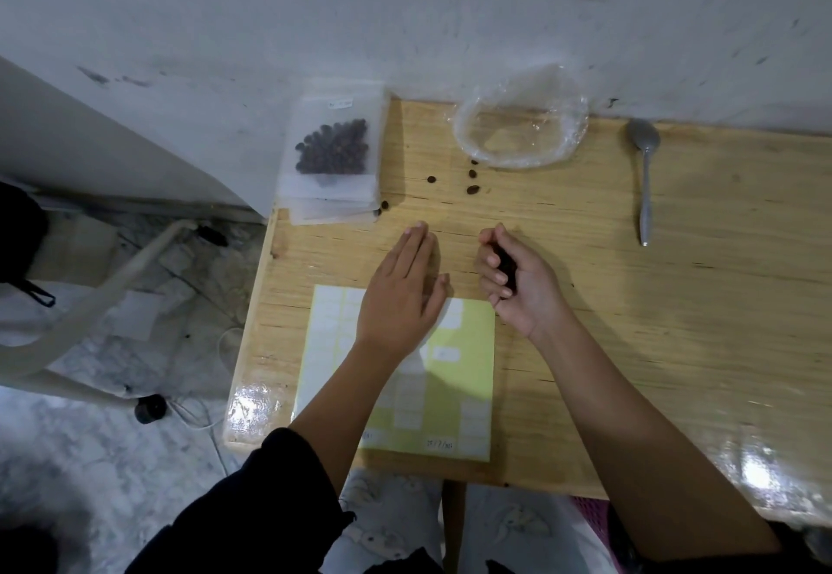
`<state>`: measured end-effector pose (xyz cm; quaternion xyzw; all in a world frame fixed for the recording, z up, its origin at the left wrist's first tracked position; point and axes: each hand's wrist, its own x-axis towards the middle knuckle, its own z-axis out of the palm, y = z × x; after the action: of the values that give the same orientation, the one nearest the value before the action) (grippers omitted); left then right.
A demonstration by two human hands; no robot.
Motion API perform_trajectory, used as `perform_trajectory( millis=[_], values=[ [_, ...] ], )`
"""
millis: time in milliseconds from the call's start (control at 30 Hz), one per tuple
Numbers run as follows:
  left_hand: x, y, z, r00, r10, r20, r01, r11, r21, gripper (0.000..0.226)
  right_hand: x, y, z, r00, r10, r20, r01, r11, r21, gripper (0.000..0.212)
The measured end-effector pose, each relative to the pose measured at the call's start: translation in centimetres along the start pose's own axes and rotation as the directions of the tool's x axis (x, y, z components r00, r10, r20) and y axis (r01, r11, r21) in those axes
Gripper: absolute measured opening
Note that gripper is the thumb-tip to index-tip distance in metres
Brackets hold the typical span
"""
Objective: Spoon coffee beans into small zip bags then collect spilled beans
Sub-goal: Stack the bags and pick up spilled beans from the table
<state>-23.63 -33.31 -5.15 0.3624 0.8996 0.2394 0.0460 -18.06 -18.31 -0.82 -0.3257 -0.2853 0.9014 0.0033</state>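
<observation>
On the pale wooden table (675,312), in the head view, the left hand (400,299) is lying flat with straight fingers and is holding nothing. Its palm is partly covering the yellow-green sheet of white paper labels (463,375). The right hand (522,290) is curling its fingers round some dark brown coffee beans (503,264).

A few spilled beans (472,189) are lying farther off, near the crumpled clear plastic bag (517,134). I judge that if the cupped hand is tipping while reaching, beans could be rolling off the table edge.

The small clear zip bag (331,148), filled with beans, is resting on a stack of bags at the far left. The grey metal spoon (644,177) is lying well apart on the right. Nothing is standing between the hands and the loose beans.
</observation>
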Motion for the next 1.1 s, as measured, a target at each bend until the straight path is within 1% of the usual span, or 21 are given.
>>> perform_trajectory(
  millis=[167, 267, 300, 367, 433, 467, 500, 533, 567, 600, 667, 733, 800, 867, 967, 1033, 1100],
  values=[
    [0.0, 0.0, 0.1, 1.000, -0.012, -0.001, 0.012, 1.000, -0.007, 0.055, 0.3, -0.3, 0.4, 1.000, 0.019, -0.008, -0.018, 0.995, 0.094, 0.024],
    [0.0, 0.0, 0.1, 1.000, -0.019, 0.004, 0.019, 1.000, -0.004, 0.055, 0.8, -0.7, 0.4, 0.999, 0.028, -0.035, -0.024, 0.995, 0.100, 0.027],
    [0.0, 0.0, 0.1, 1.000, -0.022, 0.008, 0.022, 1.000, -0.002, 0.055, 1.0, -0.8, 0.4, 0.998, 0.036, -0.046, -0.033, 0.997, 0.069, 0.028],
    [0.0, 0.0, 0.0, 1.000, -0.024, 0.012, 0.024, 1.000, 0.001, 0.055, 1.5, -1.1, 0.6, 0.996, 0.035, -0.086, -0.040, 0.998, -0.056, 0.030],
    [0.0, 0.1, -0.1, 1.000, -0.026, 0.012, 0.026, 1.000, -0.001, 0.055, 1.9, -1.4, 0.8, 0.990, -0.026, -0.139, -0.005, 0.976, -0.219, 0.030],
    [0.0, 0.1, -0.1, 1.000, -0.027, 0.011, 0.027, 1.000, -0.002, 0.055, 2.1, -1.5, 1.0, 0.983, -0.083, -0.162, 0.026, 0.945, -0.326, 0.030],
    [0.0, 0.2, -0.2, 1.000, -0.028, 0.010, 0.028, 1.000, -0.003, 0.055, 2.4, -1.7, 1.0, 0.973, -0.152, -0.174, 0.057, 0.888, -0.457, 0.029],
    [0.1, 0.2, -0.2, 1.000, -0.029, 0.010, 0.029, 1.000, -0.003, 0.055, 2.8, -1.9, 1.1, 0.961, -0.224, -0.165, 0.083, 0.798, -0.596, 0.029],
    [0.1, 0.2, -0.2, 1.000, -0.029, 0.011, 0.029, 1.000, -0.001, 0.055, 3.1, -2.1, 1.1, 0.947, -0.290, -0.140, 0.103, 0.686, -0.720, 0.029],
    [0.1, 0.1, -0.2, 0.999, -0.030, 0.014, 0.030, 1.000, 0.001, 0.056, 3.5, -2.3, 1.2, 0.931, -0.348, -0.107, 0.118, 0.569, -0.814, 0.028],
    [0.1, 0.1, -0.2, 0.999, -0.033, 0.023, 0.033, 0.999, 0.002, 0.056, 4.2, -2.8, 1.4, 0.900, -0.434, -0.033, 0.139, 0.358, -0.923, 0.023],
    [0.1, 0.1, -0.2, 0.999, -0.028, 0.028, 0.028, 1.000, -0.005, 0.056, 4.5, -3.3, 1.6, 0.881, -0.471, 0.037, 0.146, 0.198, -0.969, 0.019],
    [0.1, 0.1, -0.2, 0.999, -0.026, 0.027, 0.026, 1.000, -0.011, 0.056, 4.8, -3.7, 1.8, 0.878, -0.469, 0.093, 0.145, 0.077, -0.986, 0.017],
    [0.1, 0.1, -0.2, 0.999, -0.026, 0.022, 0.026, 1.000, -0.012, 0.056, 5.0, -3.9, 1.9, 0.886, -0.440, 0.145, 0.133, -0.058, -0.989, 0.016],
    [0.1, 0.0, -0.2, 1.000, -0.015, 0.015, 0.015, 1.000, -0.001, 0.056, 5.5, -4.0, 2.3, 0.907, -0.378, 0.184, 0.086, -0.262, -0.961, 0.019],
    [0.1, 0.0, -0.2, 1.000, -0.010, 0.013, 0.010, 1.000, -0.002, 0.055, 5.6, -4.1, 2.5, 0.915, -0.351, 0.198, 0.062, -0.363, -0.930, 0.019],
    [0.0, 0.0, -0.2, 1.000, -0.010, 0.009, 0.010, 1.000, -0.007, 0.054, 5.6, -4.1, 2.6, 0.923, -0.336, 0.191, 0.034, -0.422, -0.906, 0.017]
  ],
)
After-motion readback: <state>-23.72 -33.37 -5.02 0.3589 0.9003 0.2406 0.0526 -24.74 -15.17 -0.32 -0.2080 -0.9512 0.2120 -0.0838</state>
